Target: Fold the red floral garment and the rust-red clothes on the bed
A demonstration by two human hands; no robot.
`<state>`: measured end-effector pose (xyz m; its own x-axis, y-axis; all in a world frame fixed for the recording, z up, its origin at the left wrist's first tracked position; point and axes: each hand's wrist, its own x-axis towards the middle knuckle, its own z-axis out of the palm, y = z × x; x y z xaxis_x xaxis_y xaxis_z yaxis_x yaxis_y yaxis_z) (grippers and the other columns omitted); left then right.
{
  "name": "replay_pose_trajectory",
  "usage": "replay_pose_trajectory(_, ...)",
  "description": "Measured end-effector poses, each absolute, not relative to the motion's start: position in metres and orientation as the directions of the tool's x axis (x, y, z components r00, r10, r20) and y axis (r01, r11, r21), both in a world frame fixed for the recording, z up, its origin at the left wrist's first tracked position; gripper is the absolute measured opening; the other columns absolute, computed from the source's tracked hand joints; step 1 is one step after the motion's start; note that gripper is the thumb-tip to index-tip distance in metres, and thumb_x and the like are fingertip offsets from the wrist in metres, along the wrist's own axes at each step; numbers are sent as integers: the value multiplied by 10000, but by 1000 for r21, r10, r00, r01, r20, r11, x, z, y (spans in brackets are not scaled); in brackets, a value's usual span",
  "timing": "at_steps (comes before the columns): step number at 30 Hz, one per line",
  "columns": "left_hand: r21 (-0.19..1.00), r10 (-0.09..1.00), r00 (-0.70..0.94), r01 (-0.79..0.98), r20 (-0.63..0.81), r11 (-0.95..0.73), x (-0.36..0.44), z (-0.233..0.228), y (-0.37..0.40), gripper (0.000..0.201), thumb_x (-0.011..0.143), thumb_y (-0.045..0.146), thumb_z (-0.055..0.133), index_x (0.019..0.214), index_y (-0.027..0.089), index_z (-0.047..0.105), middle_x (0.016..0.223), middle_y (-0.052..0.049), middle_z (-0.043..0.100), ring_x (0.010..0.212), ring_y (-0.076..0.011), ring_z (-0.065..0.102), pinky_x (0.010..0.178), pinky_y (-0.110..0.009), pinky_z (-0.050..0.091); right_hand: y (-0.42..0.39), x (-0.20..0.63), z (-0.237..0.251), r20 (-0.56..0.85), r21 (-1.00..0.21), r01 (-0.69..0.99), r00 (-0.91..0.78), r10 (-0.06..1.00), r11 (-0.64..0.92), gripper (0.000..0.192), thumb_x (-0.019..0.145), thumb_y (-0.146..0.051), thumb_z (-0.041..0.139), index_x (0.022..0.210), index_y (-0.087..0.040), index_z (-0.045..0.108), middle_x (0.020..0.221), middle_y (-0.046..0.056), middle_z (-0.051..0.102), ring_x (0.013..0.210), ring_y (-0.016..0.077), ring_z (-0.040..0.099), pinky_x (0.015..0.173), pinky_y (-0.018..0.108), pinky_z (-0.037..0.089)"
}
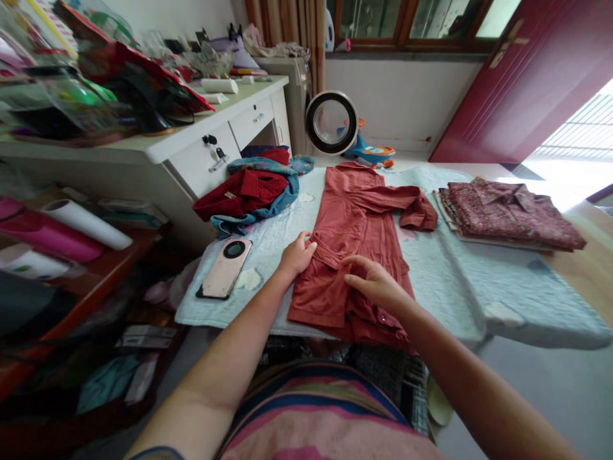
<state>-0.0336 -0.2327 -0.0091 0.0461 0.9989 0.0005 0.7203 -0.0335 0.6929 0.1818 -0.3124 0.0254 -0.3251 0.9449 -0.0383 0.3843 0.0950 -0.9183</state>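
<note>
A rust-red long-sleeved shirt (335,217) lies lengthwise on a pale blue padded cloth, its collar at the far end. One sleeve sticks out to the right and bends near its cuff; the other runs across the body toward the near side. My left hand (297,254) pinches the fabric at the shirt's left edge, thumb and fingers together. Over the middle of the shirt, my right hand (376,284) is loosely curved, a gap showing between thumb and forefinger. Its fingertips are at the fabric near a folded strip that stretches between both hands.
Left of the shirt lies a phone (224,269), with a heap of red and blue clothes (253,191) behind it. Folded patterned clothes (517,214) are stacked at the right on the padded cloth (435,287). A cluttered white desk (182,166) borders the left side.
</note>
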Motion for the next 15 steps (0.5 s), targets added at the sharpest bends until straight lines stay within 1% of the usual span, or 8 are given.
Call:
replay_pose_trajectory(3,716,999,55,697,2,-39,-34,-11,-239,369,917,300,493,1275,218,531,1211,-63,679,1077,-203,647,955,-314,468,-326,175,22,-70,-953,302,-266,961,15,483,800,-285,616,1268,-217,519,840,-9,649,680,136,586,639,264,480)
replay_pose_trajectory(5,713,999,35,701,9,-31,-32,-11,-242,405,915,301,498,1307,199,506,1268,-87,651,1127,-218,630,983,-329,458,-333,171,21,-67,-944,328,-252,965,20,589,765,-268,659,1326,-228,483,836,-17,637,680,135,574,643,265,477)
replay_pose_trajectory(6,707,1000,21,706,13,-24,-31,-11,-244,424,914,303,501,1322,186,493,1286,-103,640,1146,-228,622,993,-339,453,-336,169,21,-62,-933,357,-258,964,36,597,743,-248,674,1314,-231,503,857,-14,638,703,138,573,661,268,476)
replay_pose_trajectory(7,702,1000,9,712,15,-17,-30,-11,-245,439,913,306,505,1332,176,484,1297,-116,632,1161,-237,615,1001,-348,449,-337,167,22,-59,-921,385,-268,961,51,556,725,-229,681,1266,-228,549,876,-9,640,726,140,572,678,268,473)
replay_pose_trajectory(9,703,1000,-3,711,11,-5,-28,-10,-245,452,912,312,509,1339,168,475,1305,-126,626,1178,-243,606,1007,-354,446,-338,163,26,-72,-921,386,-291,954,49,397,727,-224,658,1124,-215,629,885,-3,640,739,140,565,679,263,463)
replay_pose_trajectory(11,718,1000,0,696,-6,4,-27,-10,-243,446,920,318,500,1339,168,472,1301,-123,630,1180,-232,606,1005,-342,447,-338,160,33,-81,-964,267,-290,954,-1,296,761,-263,626,1053,-214,639,862,-7,633,716,133,558,653,252,456)
replay_pose_trajectory(13,733,1000,7,681,-18,9,-28,-10,-242,427,937,320,466,1335,163,475,1304,-125,627,1182,-220,605,1004,-328,444,-338,162,40,-70,-996,66,-253,965,-55,319,779,-316,623,1085,-228,609,863,-16,623,709,125,559,645,241,456)
replay_pose_trajectory(15,734,1000,9,679,-16,6,-29,-10,-242,407,958,327,423,1324,160,487,1310,-128,623,1185,-218,601,1001,-325,441,-340,169,44,-67,-992,-89,-192,979,-86,386,769,-347,644,1134,-244,570,880,-20,615,710,117,562,646,234,459)
